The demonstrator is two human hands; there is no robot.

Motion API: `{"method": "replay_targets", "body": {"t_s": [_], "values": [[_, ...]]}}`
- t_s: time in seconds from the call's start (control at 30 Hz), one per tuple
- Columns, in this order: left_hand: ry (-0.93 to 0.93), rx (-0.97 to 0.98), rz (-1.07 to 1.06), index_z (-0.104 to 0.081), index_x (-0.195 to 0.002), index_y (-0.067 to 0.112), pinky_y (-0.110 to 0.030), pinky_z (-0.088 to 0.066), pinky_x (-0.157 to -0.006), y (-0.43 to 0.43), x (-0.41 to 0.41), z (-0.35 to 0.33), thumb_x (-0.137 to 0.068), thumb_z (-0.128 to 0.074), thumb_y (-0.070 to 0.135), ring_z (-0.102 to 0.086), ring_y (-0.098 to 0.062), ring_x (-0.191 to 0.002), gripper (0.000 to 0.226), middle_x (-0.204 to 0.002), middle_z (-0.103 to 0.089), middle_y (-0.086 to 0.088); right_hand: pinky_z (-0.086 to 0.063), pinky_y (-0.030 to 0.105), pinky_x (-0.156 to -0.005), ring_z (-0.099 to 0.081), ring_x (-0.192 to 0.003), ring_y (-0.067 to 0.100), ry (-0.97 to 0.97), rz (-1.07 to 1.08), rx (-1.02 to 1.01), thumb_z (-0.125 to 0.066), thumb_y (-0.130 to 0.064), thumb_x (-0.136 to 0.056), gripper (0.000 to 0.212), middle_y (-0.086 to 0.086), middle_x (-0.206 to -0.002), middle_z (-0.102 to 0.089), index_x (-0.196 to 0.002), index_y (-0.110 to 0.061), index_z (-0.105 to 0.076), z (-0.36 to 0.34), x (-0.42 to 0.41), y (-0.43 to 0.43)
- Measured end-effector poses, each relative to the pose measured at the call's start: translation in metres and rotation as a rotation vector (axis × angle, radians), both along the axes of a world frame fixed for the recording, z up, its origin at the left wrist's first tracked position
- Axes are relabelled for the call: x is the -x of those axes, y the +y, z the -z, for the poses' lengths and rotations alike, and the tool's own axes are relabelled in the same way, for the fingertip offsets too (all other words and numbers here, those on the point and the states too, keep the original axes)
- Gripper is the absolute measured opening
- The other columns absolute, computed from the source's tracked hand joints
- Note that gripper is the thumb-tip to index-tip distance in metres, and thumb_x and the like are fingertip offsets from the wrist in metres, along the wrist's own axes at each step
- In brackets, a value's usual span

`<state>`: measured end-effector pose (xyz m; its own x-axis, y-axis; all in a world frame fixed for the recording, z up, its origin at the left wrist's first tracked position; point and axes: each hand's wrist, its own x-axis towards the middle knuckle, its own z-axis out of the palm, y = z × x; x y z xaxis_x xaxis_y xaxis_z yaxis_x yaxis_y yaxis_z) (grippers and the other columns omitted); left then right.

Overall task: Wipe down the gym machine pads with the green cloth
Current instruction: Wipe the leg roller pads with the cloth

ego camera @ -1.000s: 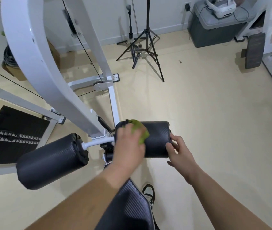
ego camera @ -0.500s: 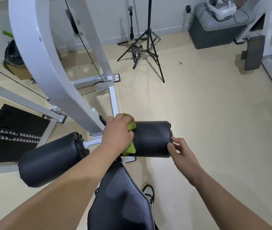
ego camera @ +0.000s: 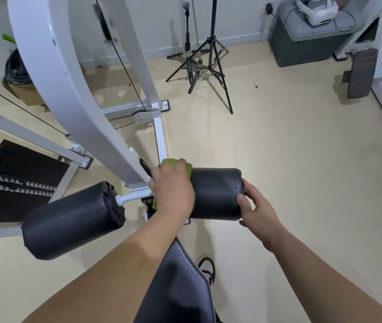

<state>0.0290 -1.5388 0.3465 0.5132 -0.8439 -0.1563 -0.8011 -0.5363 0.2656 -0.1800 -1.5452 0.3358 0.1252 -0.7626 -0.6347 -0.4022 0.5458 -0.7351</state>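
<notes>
Head view, from the left: a black studded floor mat lies beneath the white steel machine frame, whose curved upright rises across the picture. Next comes the left roller pad, a black cylinder in carbon-weave vinyl, its long axis running left to right and dipping toward the left. A white axle bar joins it to the frame. The left hand is curled palm-down over the green cloth, a bunched lime-coloured rag that shows only beyond the knuckles and as a sliver under the wrist. Hand and cloth press on the inner, left end of the right roller pad. That pad is the same black weave-patterned cylinder, lying nearly level with its axis left to right. A small mark near its right edge is too small to read. The right hand grips the pad's outer end, thumb on the near face and fingers wrapped round the end cap. Between the forearms the dark padded seat points toward the pads, with a black-and-white shoe just beside it
</notes>
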Motion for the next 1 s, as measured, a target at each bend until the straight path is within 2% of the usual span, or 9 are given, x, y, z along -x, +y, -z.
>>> {"method": "replay_targets", "body": {"t_s": [0.1,0.23,0.33,0.4,0.57,0.73,0.83,0.9,1.0], "values": [[0.009,0.093,0.309,-0.062,-0.118,0.032,-0.04,-0.029,-0.077,-0.004,0.05,-0.007,-0.085,-0.056,0.014,-0.048,-0.034,-0.109,0.038,-0.122,-0.059,-0.005,-0.049,0.051,-0.111,-0.058,-0.13,0.019,-0.001,-0.007,-0.001,-0.053,-0.033,-0.106,0.043,-0.025,-0.136,-0.061,-0.146,-0.049,-0.05,0.001,0.001,-0.004],[0.173,0.038,0.789,-0.059,-0.13,0.039,-0.043,-0.031,-0.096,-0.011,0.073,-0.008,-0.086,-0.065,0.019,-0.041,-0.028,-0.128,0.049,-0.142,-0.051,0.006,-0.056,0.05,-0.102,-0.07,-0.102,0.018,0.064,-0.049,-0.059,-0.049,-0.019,-0.102,0.028,-0.017,-0.094,-0.074,-0.113,-0.039,-0.064,0.0,0.005,-0.004],[0.262,0.179,1.082,-0.074,-0.116,0.03,-0.041,-0.043,-0.096,-0.008,0.025,-0.011,-0.087,-0.05,0.018,-0.055,-0.03,-0.119,0.04,-0.137,-0.063,0.001,-0.054,0.048,-0.105,-0.063,-0.118,0.018,0.043,-0.048,-0.041,-0.05,-0.024,-0.103,0.039,-0.022,-0.121,-0.067,-0.129,-0.051,-0.06,-0.003,0.006,-0.003],[0.196,0.253,1.05,-0.076,-0.109,0.026,-0.045,-0.052,-0.09,-0.003,-0.014,0.001,-0.078,-0.046,0.01,-0.062,-0.034,-0.11,0.046,-0.133,-0.067,-0.004,-0.051,0.05,-0.109,-0.056,-0.13,0.017,0.013,-0.028,-0.028,-0.053,-0.033,-0.105,0.044,-0.024,-0.137,-0.059,-0.144,-0.054,-0.051,-0.007,0.005,-0.003],[0.128,0.149,0.382,-0.07,-0.119,0.032,-0.046,-0.05,-0.088,0.0,-0.01,0.006,-0.075,-0.057,0.003,-0.057,-0.039,-0.109,0.055,-0.134,-0.061,-0.006,-0.049,0.052,-0.11,-0.053,-0.133,0.018,0.009,-0.017,-0.011,-0.053,-0.033,-0.106,0.046,-0.022,-0.14,-0.056,-0.148,-0.049,-0.047,-0.009,0.004,-0.003],[0.225,0.199,0.656,-0.067,-0.114,0.038,-0.034,-0.025,-0.083,0.04,0.056,-0.002,-0.078,-0.057,0.008,-0.046,-0.03,-0.118,0.048,-0.142,-0.056,0.002,-0.053,0.049,-0.106,-0.061,-0.125,0.015,-0.02,-0.008,-0.072,-0.06,-0.025,-0.101,0.041,-0.034,-0.126,-0.061,-0.132,-0.051,-0.058,-0.01,0.008,0.005],[0.14,0.168,0.841,-0.059,-0.119,0.04,-0.04,-0.041,-0.084,0.07,0.025,0.004,-0.072,-0.071,0.0,-0.046,-0.028,-0.119,0.063,-0.145,-0.049,0.005,-0.054,0.049,-0.097,-0.066,-0.114,0.027,-0.025,0.053,-0.141,-0.065,-0.031,-0.097,0.005,-0.015,-0.113,-0.071,-0.101,-0.03,-0.063,-0.016,0.01,0.004],[0.045,0.163,0.907,-0.059,-0.119,0.039,-0.043,-0.045,-0.082,0.077,-0.001,0.006,-0.071,-0.076,0.005,-0.046,-0.028,-0.118,0.062,-0.145,-0.049,0.005,-0.056,0.047,-0.089,-0.069,-0.095,0.029,0.02,0.051,-0.114,-0.07,-0.046,-0.093,0.026,-0.006,-0.102,-0.072,-0.091,-0.024,-0.055,-0.018,0.006,-0.003],[0.044,0.226,0.624,-0.061,-0.122,0.035,-0.047,-0.047,-0.083,0.062,-0.025,0.007,-0.073,-0.072,0.001,-0.049,-0.033,-0.112,0.06,-0.142,-0.053,-0.002,-0.058,0.045,-0.089,-0.071,-0.096,0.026,0.114,-0.022,-0.052,-0.066,-0.05,-0.093,0.032,-0.003,-0.111,-0.07,-0.122,-0.047,-0.051,-0.02,-0.003,-0.014]]}}
